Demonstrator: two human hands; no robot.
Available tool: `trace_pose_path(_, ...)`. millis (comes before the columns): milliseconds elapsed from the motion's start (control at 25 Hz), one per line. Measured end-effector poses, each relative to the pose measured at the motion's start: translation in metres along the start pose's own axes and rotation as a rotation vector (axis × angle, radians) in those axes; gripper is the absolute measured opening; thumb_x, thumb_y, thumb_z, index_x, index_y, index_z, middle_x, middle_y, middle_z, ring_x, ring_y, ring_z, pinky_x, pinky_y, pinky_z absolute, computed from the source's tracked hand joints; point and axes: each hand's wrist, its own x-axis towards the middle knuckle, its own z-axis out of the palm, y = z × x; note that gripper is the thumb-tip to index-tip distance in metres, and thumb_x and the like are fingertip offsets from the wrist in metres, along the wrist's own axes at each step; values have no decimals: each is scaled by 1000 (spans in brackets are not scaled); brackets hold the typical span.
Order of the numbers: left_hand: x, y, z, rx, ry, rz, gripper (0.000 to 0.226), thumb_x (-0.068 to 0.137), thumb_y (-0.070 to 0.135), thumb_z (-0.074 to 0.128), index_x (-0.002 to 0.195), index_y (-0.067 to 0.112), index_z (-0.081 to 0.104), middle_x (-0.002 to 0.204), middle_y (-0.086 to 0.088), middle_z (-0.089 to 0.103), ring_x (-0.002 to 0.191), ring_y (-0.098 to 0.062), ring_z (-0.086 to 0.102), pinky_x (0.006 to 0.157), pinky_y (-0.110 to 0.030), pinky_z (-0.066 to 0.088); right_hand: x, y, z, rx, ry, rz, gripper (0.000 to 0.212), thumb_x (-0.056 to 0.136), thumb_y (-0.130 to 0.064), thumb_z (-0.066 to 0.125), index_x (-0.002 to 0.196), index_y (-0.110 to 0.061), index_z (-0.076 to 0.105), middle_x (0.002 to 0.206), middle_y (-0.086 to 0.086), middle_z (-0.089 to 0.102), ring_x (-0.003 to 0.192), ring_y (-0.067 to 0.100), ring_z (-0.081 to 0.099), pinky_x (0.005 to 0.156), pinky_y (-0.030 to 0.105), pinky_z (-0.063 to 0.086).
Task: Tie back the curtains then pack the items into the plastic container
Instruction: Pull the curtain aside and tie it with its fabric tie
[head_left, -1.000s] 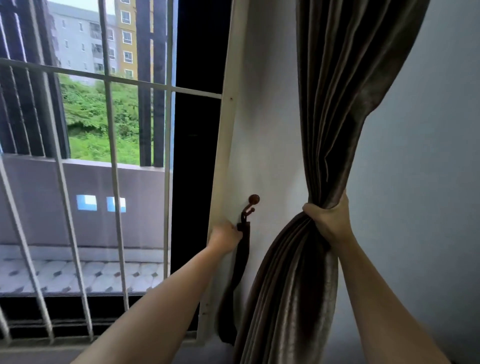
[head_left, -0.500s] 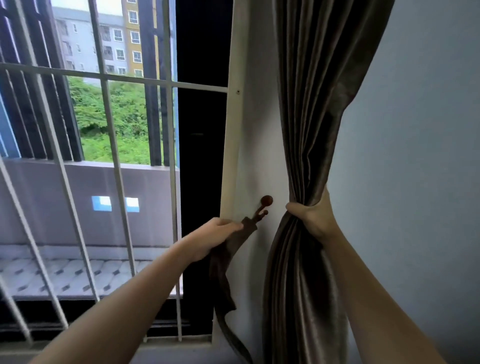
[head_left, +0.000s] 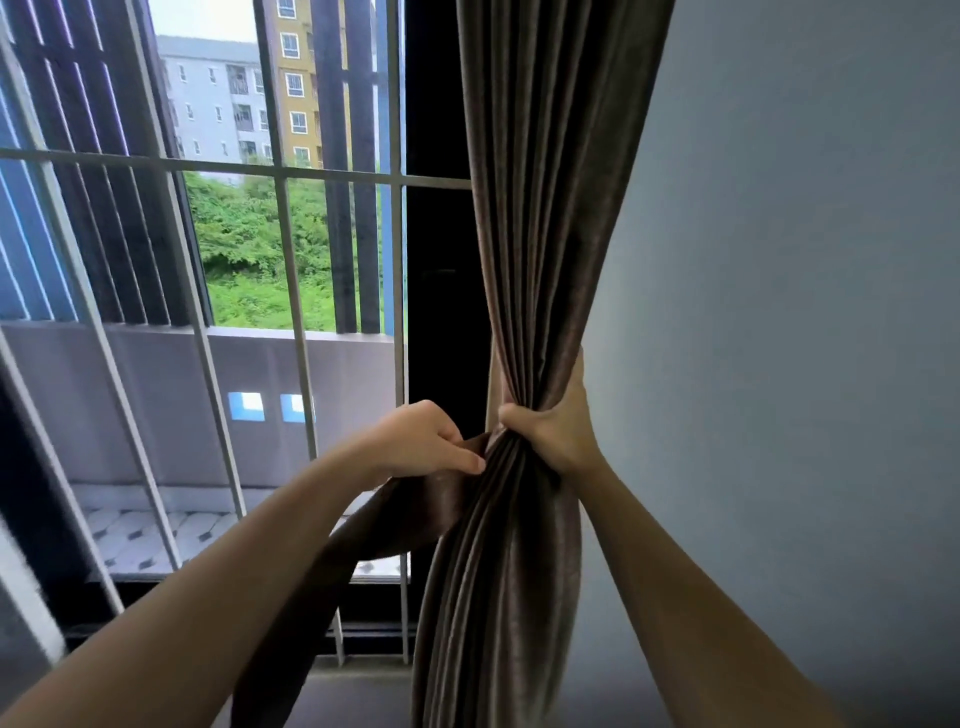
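Observation:
A brown curtain (head_left: 550, 197) hangs beside the window, bunched into a narrow waist. My right hand (head_left: 558, 431) is closed around that waist from the right. My left hand (head_left: 423, 441) grips a dark brown tie-back strap (head_left: 415, 512) and holds it against the left side of the bunched curtain. The strap droops down and to the left under my left forearm. The wall hook is hidden behind the curtain and my hands. No plastic container or items to pack are in view.
White window bars (head_left: 291, 322) cover the window on the left, with a balcony wall (head_left: 156, 395) and buildings beyond. A dark window frame (head_left: 441, 291) stands just left of the curtain. A plain grey wall (head_left: 789, 332) fills the right side.
My left hand has pulled the strap off the hook area and brought it right, up against the bunched curtain. My right hand keeps its hold. The view has shifted so the hook is covered.

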Motion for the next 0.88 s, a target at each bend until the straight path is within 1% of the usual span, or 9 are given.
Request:
trace_pose_path(160, -18, -7, -1, 19, 72, 1, 30, 77, 29, 72, 75, 0, 64, 62, -5, 50, 58, -14, 46, 53, -24, 33, -3, -15, 16, -70, 6, 21, 101, 67, -6, 79, 146, -20, 16, 109, -24, 47, 92, -20, 53, 69, -2, 43)
trace_pose_path(320, -38, -9, 2, -40, 142, 43, 31, 80, 26, 71, 60, 9, 55, 52, 1, 42, 48, -9, 39, 42, -14, 30, -7, -32, 17, -87, 157, 37, 105, 64, -15, 82, 146, -23, 17, 130, -7, 48, 108, 4, 50, 78, 2, 39)
trace_pose_path(440, -46, -5, 24, -93, 100, 148, 24, 70, 29, 70, 60, 10, 58, 54, 0, 49, 52, -13, 45, 55, -25, 39, -2, -48, 10, -87, 226, 66, 103, 66, -17, 81, 146, -26, 17, 135, 0, 47, 114, 15, 51, 91, 20, 46)
trace_pose_path(520, -48, 0, 42, -176, 76, 175, 10, 66, 21, 66, 63, 15, 59, 59, 2, 54, 58, -14, 50, 59, -29, 44, 6, -61, 1, -114, 213, 119, 99, 67, -19, 80, 145, -26, 19, 134, 2, 48, 115, 20, 52, 97, 35, 47)
trace_pose_path(600, -50, 8, 55, -327, 71, 149, 5, 62, 17, 62, 66, 16, 61, 63, 1, 55, 62, -15, 54, 62, -32, 49, 17, -70, -7, -149, 162, 196, 96, 65, -21, 80, 142, -24, 23, 130, 3, 52, 112, 23, 55, 98, 41, 49)
trace_pose_path(680, -50, 17, 66, -466, 79, 137, 16, 66, 15, 62, 75, 2, 64, 70, 0, 54, 67, -13, 54, 64, -21, 48, 27, -74, -12, -151, 88, 271, 92, 60, -23, 80, 137, -23, 29, 124, 2, 55, 108, 24, 58, 96, 44, 50)
trace_pose_path(760, -49, 26, 76, -535, 134, 144, 17, 77, 12, 64, 81, -5, 64, 90, 1, 50, 84, -8, 52, 66, -10, 44, 31, -75, -12, -121, 13, 330, 89, 57, -24, 79, 133, -23, 33, 119, 2, 57, 105, 23, 59, 94, 43, 51)
trace_pose_path(840, -49, 30, 84, -591, 182, 163, 5, 79, 12, 65, 81, 7, 66, 108, -1, 44, 101, -9, 49, 79, -15, 46, 31, -74, -11, -102, -38, 347, 86, 58, -24, 78, 133, -24, 34, 118, 1, 57, 104, 22, 58, 93, 40, 51)
trace_pose_path(880, -48, 33, 87, -586, 194, 193, 2, 79, 12, 65, 80, 14, 65, 112, -2, 42, 104, -11, 48, 86, -20, 46, 31, -73, -10, -92, -44, 348, 85, 61, -24, 76, 134, -24, 34, 119, 0, 57, 104, 21, 58, 92, 38, 51)
